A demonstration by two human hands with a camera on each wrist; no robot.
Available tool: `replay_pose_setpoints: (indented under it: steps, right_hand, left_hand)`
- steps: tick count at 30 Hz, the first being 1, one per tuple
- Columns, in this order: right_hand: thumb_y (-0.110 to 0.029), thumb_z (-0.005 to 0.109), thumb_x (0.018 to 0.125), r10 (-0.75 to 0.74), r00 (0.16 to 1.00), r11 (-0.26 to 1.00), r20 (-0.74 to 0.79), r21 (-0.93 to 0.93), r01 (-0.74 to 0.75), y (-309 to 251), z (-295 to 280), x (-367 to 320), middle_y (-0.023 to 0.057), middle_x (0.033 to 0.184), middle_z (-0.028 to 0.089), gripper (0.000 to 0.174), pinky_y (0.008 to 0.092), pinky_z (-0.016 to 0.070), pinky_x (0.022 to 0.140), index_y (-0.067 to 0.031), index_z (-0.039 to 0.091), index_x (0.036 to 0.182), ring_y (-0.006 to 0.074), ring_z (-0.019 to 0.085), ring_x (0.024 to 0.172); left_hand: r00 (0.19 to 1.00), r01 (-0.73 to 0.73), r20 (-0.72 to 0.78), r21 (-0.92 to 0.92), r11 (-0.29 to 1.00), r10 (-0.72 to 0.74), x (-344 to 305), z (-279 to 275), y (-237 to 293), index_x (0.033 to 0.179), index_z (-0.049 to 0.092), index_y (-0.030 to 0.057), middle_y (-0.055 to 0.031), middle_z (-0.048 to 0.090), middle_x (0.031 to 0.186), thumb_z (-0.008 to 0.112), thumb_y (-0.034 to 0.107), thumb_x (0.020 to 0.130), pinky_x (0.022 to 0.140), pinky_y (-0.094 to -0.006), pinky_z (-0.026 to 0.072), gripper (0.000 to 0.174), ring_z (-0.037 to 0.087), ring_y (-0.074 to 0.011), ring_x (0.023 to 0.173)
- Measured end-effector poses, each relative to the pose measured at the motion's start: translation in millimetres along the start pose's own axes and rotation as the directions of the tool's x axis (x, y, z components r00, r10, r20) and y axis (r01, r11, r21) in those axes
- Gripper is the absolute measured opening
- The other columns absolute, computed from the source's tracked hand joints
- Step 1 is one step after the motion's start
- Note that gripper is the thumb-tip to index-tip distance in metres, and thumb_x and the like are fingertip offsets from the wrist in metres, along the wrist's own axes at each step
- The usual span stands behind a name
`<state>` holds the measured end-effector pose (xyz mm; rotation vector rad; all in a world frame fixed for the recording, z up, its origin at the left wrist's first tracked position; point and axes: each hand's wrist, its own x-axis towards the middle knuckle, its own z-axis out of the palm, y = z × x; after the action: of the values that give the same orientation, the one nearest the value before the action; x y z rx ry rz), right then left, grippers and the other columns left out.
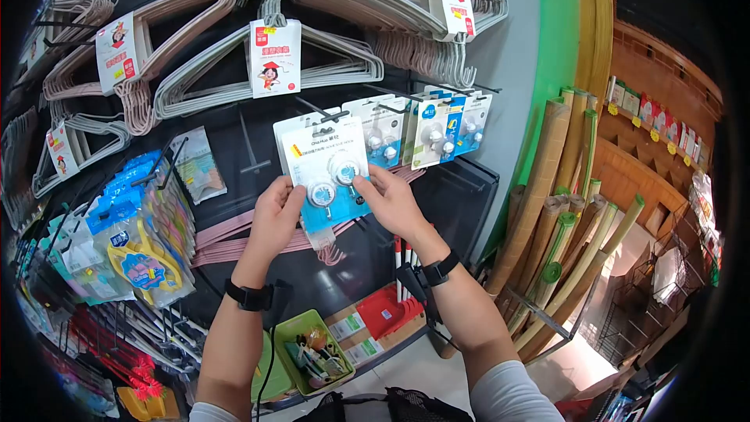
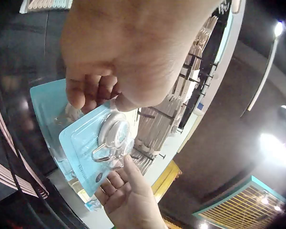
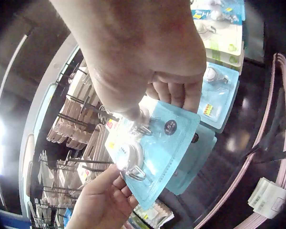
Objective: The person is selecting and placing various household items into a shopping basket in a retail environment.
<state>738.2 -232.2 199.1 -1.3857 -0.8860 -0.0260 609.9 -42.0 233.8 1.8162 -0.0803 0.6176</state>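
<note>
Both hands hold a blister pack of two round hooks (image 1: 336,207) by its sides, in front of a peg on the display rack. My left hand (image 1: 273,215) pinches the left edge, thumb on the front beside one hook. At the right edge, my right hand (image 1: 391,202) does the same, its thumb close to the other hook. The left wrist view shows the blue card (image 2: 81,145) tilted, with another pack behind it. In the right wrist view the fingers go behind the card (image 3: 169,148), partly hidden by it.
More hook packs (image 1: 437,133) hang to the right. Clothes hangers (image 1: 336,62) fill the pegs above, and bagged goods (image 1: 144,258) hang at left. A green bin (image 1: 351,367) stands below; rolled mats (image 1: 539,219) lean at right.
</note>
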Motion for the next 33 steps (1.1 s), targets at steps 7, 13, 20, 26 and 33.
replay_pose_setpoints:
  steps: [7,13,20,26,33]
  right_hand:
    - [-0.025,0.062,0.098,-0.035,0.999,0.999,-0.017,0.04,0.036,19,7,13,0.0064,0.089,0.068,0.039,0.0275,0.0477,0.066,0.0006,0.059,0.127,0.0097,0.058,0.07]
    - [-0.024,0.065,0.094,-0.086,0.967,0.992,-0.24,-0.115,0.06,23,3,-12,0.0244,0.116,0.067,0.048,0.0368,0.0514,0.089,0.0038,0.054,0.131,0.0297,0.067,0.108]
    - [-0.012,0.059,0.1,0.115,0.972,0.991,-0.205,-0.044,-0.126,32,2,-129,0.0125,0.116,0.07,0.032,0.0272,0.051,0.092,0.0056,0.06,0.126,0.0149,0.065,0.107]
    - [-0.016,0.061,0.098,0.358,0.926,0.91,-0.118,-0.179,-0.375,65,42,-288,0.013,0.091,0.072,0.025,0.0278,0.0526,0.073,0.0003,0.066,0.117,0.0126,0.066,0.081]
    - [-0.025,0.062,0.093,0.534,0.796,0.79,0.287,-0.506,-0.347,131,101,-542,0.0186,0.081,0.065,0.022,0.0381,0.0512,0.068,-0.0036,0.068,0.094,0.0324,0.065,0.073]
  left_hand:
    - [0.993,-0.016,-0.113,0.18,0.984,0.037,2,0,-14,0.117,0.058,-0.0041,-0.004,0.067,0.1,0.056,0.01,0.1,0.076,-0.0239,0.0483,0.023,0.059,-0.0071,0.086]
    - [0.967,-0.029,-0.23,0.329,0.944,0.11,-59,7,-43,0.141,0.047,-0.0001,-0.0128,0.056,0.134,0.057,0.01,0.099,0.101,-0.0316,0.0427,0.045,0.056,-0.0181,0.113]
    - [0.92,0.388,-0.045,0.244,0.889,-0.389,-271,-2,-138,0.121,0.061,-0.0001,-0.0054,0.066,0.107,0.059,0.012,0.097,0.082,-0.0278,0.0484,0.026,0.059,-0.0127,0.097]
    - [0.671,0.699,-0.108,0.421,0.578,-0.734,-585,-54,-251,0.108,0.068,0.0016,-0.0118,0.07,0.084,0.063,0.018,0.092,0.071,-0.0311,0.0535,0.023,0.067,-0.0193,0.079]
    - [0.275,0.935,-0.13,0.267,0.233,-0.953,-778,-76,-147,0.121,0.065,0.0017,-0.0129,0.073,0.086,0.063,0.023,0.087,0.064,-0.0324,0.0558,0.04,0.069,-0.0197,0.071]
